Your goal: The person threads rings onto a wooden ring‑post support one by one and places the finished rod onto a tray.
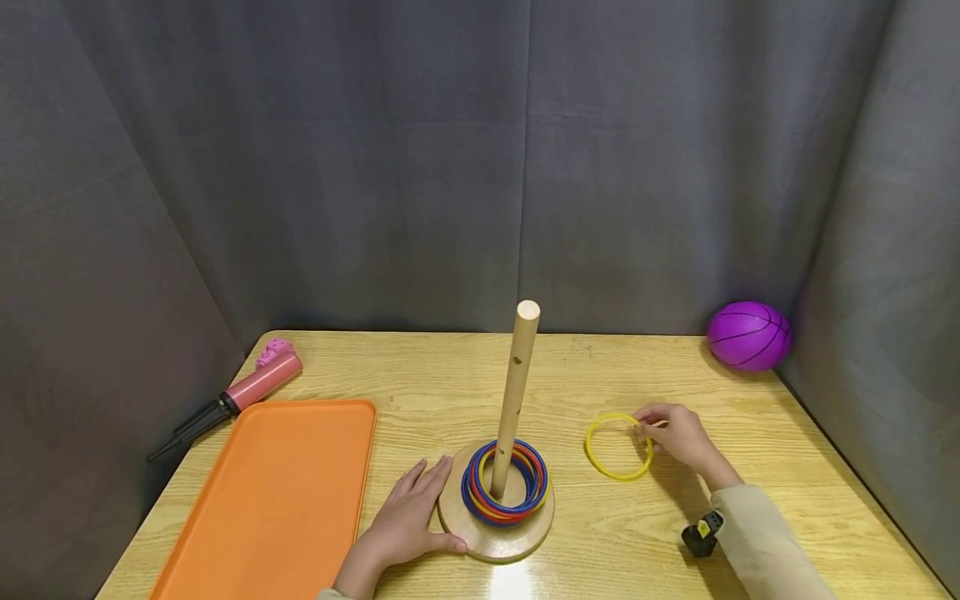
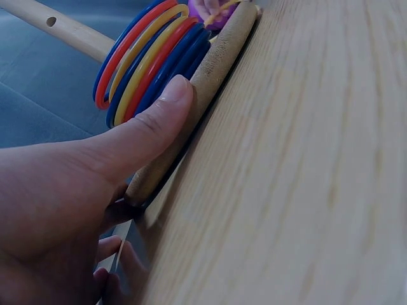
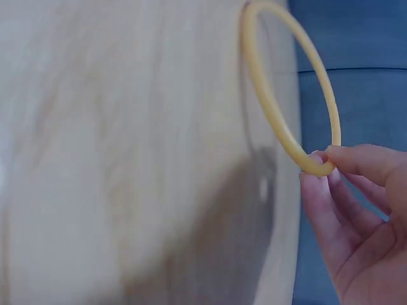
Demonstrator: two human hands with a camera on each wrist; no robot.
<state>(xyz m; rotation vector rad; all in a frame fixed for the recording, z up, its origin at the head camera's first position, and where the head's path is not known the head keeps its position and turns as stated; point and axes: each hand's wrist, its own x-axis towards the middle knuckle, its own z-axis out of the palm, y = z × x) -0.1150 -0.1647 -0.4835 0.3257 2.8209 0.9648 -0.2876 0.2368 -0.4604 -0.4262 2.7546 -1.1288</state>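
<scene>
A wooden peg stand has a round base point(image 1: 510, 542) and a tall pole point(image 1: 514, 392). Several blue, red and yellow rings point(image 1: 504, 485) lie stacked round the pole. My left hand point(image 1: 438, 510) rests on the table against the base's left edge, fingers straight. Its thumb point(image 2: 172, 105) presses on the base rim point(image 2: 216, 63) beside the rings point(image 2: 146, 57). To the right of the stand, my right hand point(image 1: 647, 433) pinches a yellow ring point(image 1: 609, 446) at its right side. The ring point(image 3: 280, 121) is tilted up from the table, held between fingertips point(image 3: 346, 159) and thumb.
An orange tray point(image 1: 270, 500) lies at the front left, with a pink pump point(image 1: 247, 387) behind it at the table's edge. A purple ball point(image 1: 748, 335) sits in the back right corner. Grey curtains wall the wooden table point(image 1: 420, 375) on three sides.
</scene>
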